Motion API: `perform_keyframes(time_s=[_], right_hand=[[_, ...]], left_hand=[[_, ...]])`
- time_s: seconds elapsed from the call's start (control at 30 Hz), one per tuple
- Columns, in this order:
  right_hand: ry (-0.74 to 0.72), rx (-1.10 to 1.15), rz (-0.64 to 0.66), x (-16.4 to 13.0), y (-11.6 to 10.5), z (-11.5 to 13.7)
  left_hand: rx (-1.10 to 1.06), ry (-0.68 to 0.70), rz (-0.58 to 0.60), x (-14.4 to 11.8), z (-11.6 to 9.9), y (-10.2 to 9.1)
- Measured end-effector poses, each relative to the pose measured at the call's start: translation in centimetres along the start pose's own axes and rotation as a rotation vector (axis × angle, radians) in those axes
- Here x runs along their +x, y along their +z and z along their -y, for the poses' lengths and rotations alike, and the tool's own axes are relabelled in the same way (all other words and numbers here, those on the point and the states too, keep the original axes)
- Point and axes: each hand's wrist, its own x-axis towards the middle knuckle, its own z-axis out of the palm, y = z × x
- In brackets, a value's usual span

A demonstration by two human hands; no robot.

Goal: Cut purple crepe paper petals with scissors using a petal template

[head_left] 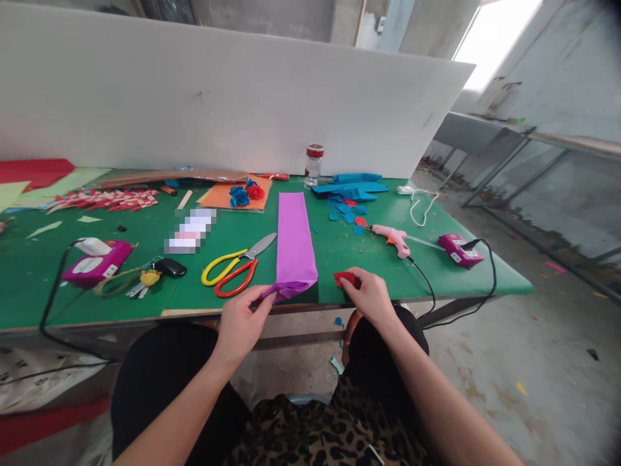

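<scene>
Purple crepe paper, folded into a long strip, lay on the green table and ran from the near edge away toward the far side. Its near end curled up where the left hand pinched it between thumb and fingers at the table's edge. Just right of that end, the right hand rested on the table with its fingers closed on a small red piece. Both forearms reached in from the near side, above a dark lap.

Left of the strip, near the edge, lay scissors with one yellow and one red handle, blades pointing toward the strip. Farther left sat a black key fob with keys and a magenta box with a black cable running off the near edge.

Right of the strip, a pink glue gun lay on its side, and beyond it, near the right corner, another magenta box with a black cable.

Farther off, blue paper scraps were scattered to the right, with an orange sheet carrying blue and red paper flowers left of the strip's far end. A small glass jar with a red lid stood upright at the far side, against a white board. Red and white strips lay at the far left.
</scene>
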Motion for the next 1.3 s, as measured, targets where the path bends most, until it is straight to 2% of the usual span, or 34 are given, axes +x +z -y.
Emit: perform_keyframes(time_s=[0.1, 0.2, 0.3, 0.47, 0.57, 0.63, 0.7, 0.83, 0.9, 1.03, 1.17, 1.3], right_hand=[[0.004, 0.065, 0.023, 0.8, -0.2, 0.6], [-0.01, 0.145, -0.032, 0.2, 0.0, 1.2], [-0.073, 0.023, -0.088, -0.3, 0.2, 0.9], [0.016, -0.17, 0.079, 0.7, 0.1, -1.0], [-0.044, -0.224, -0.003, 0.8, -0.4, -1.2], [-0.106, -0.191, -0.118, 0.2, -0.6, -0.4], [-0.179, -0.093, -0.168, -0.9, -0.6, 1.0], [-0.288, 0.144, 0.023, -2.7, 0.6, 3.9], [-0.293, 0.2, 0.05, -2.8, 1.4, 4.6], [-0.177, 0.349, 0.053, -1.9, 2.3, 4.0], [0.001, 0.556, 0.055, -1.7, 2.7, 2.8], [0.085, 0.682, 0.041, -1.9, 3.2, 2.4]], left_hand=[[0.009, -0.023, -0.02, 0.8, -0.6, 0.0], [0.039, 0.005, -0.045, 0.9, -0.9, 0.1], [0.058, 0.038, -0.052, 0.8, -1.1, 0.3], [0.083, 0.107, -0.038, 0.9, -1.0, 0.7], [0.083, 0.12, -0.025, 0.9, -1.0, 0.7], [0.085, 0.114, -0.023, 0.8, -1.0, 0.7], [0.088, 0.125, -0.023, 0.5, -1.1, 0.7], [0.069, 0.201, 0.013, 0.4, -1.4, 0.9], [0.038, 0.223, 0.035, 0.7, -1.5, 1.0], [-0.006, 0.213, 0.024, 1.7, -2.0, 1.0], [-0.058, 0.127, 0.024, 2.3, -2.6, 1.1], [-0.047, 0.108, 0.029, 2.5, -2.9, 1.5]])
